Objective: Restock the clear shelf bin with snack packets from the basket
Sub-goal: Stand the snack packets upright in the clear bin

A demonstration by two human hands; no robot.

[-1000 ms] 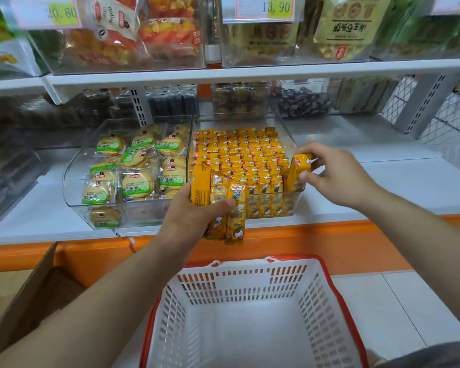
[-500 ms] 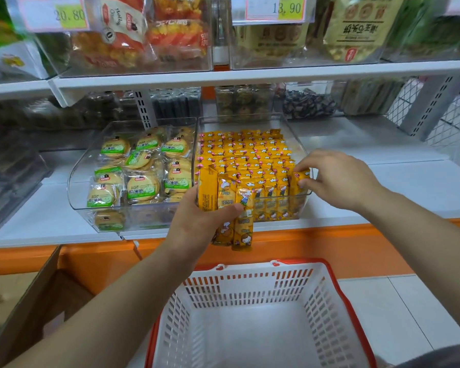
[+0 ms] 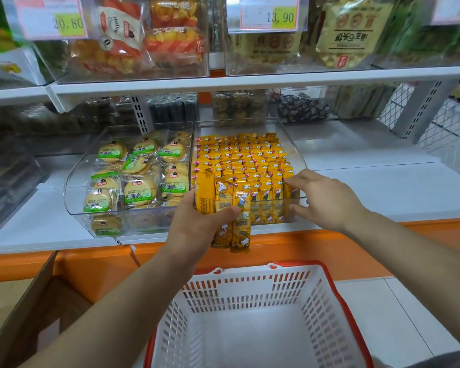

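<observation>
The left hand (image 3: pixel 197 224) grips a bundle of packets (image 3: pixel 233 208), thumb across their fronts, fingers behind. They are slim yellow sachets with a cartoon figure (print too small to read). They stand upright and fanned against the front left corner of the bin (image 3: pixel 292 139), lower ends hanging past the shelf (image 3: pixel 383 192) edge. The right hand (image 3: pixel 327 197) holds nothing. Its nearly straight fingers lie on the rows (image 3: pixel 245 160) at the bin's front right corner, thumb outside the front wall. The basket (image 3: pixel 250 288) stands below.
</observation>
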